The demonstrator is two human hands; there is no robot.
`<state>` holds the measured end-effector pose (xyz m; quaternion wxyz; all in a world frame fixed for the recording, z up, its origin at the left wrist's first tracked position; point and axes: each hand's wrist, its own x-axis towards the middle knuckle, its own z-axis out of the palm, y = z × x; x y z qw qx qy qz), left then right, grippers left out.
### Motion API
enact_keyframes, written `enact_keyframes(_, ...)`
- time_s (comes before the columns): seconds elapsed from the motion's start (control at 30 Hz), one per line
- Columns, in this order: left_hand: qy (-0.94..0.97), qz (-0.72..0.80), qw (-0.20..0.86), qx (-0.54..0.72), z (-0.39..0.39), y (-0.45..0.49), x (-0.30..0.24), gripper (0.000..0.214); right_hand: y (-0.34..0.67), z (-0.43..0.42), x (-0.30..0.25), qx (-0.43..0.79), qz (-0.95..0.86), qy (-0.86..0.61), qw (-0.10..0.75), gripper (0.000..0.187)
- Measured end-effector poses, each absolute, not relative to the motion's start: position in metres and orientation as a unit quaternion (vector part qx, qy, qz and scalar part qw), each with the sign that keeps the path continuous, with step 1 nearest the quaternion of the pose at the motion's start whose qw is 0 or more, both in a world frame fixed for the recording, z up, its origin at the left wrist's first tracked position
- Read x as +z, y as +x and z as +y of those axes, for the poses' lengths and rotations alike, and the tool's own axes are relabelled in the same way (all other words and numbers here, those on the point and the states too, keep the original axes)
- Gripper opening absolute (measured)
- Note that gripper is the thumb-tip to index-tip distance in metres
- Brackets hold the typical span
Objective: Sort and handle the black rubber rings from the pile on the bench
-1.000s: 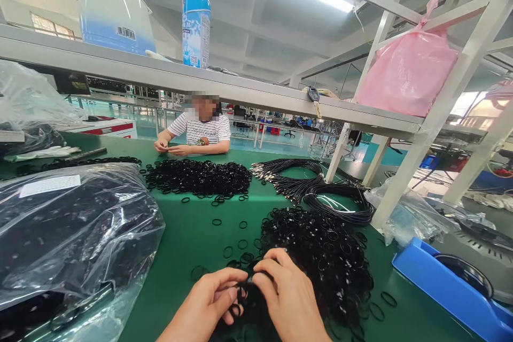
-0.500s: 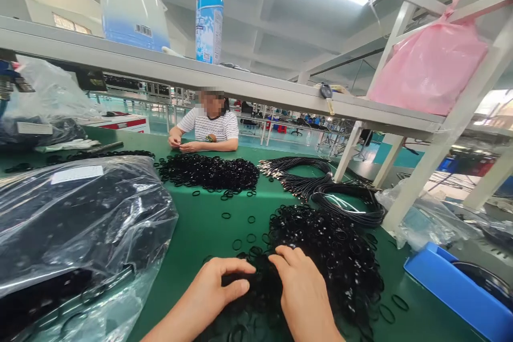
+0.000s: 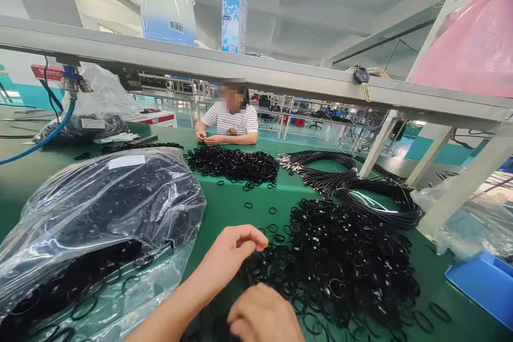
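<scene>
My left hand (image 3: 230,254) hovers over the near edge of the ring pile (image 3: 340,256), fingers curled with the tips pinched together; I cannot tell if a ring is between them. My right hand (image 3: 262,315) is fisted low at the pile's near edge, its grip hidden. A plastic bag (image 3: 100,214) lies left of the pile, and cables (image 3: 360,187) lie behind it.

My left grip (image 3: 230,248) sits at the 9 o'clock edge of the near ring pile (image 3: 340,256) on the counter (image 3: 224,208); my right grip (image 3: 262,318) lies at its 7 o'clock. The bag of rings (image 3: 100,224) lies at 9 o'clock of my left grip. At 12 o'clock lies the far ring pile (image 3: 234,163), the cable coils (image 3: 352,187) at 1 o'clock. A seated person (image 3: 230,123) is behind the far ring pile, under the shelf (image 3: 280,77).
</scene>
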<state>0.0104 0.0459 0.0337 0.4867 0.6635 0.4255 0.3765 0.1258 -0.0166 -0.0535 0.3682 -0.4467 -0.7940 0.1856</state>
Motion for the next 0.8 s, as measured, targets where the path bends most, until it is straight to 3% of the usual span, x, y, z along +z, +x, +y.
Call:
enact_keyframes(0.23,0.687,0.351,0.576,0.269,0.035,0.016,0.033,0.022,0.176,0.001,0.002,0.467,-0.543,-0.510,0.476,0.011)
enact_keyframes(0.33,0.676,0.362,0.576,0.284,0.038,0.020,0.027,0.015,0.180,0.004,-0.001,0.467,-0.524,-0.512,0.496,0.008)
enact_keyframes(0.63,0.635,0.432,0.551,0.326,0.056,0.007,0.022,0.022,0.203,0.008,0.007,0.378,-0.555,-0.556,0.490,0.009)
enact_keyframes(0.8,0.709,0.428,0.487,0.277,0.047,0.013,0.029,0.031,0.200,0.006,0.011,0.451,-0.527,-0.535,0.483,0.007)
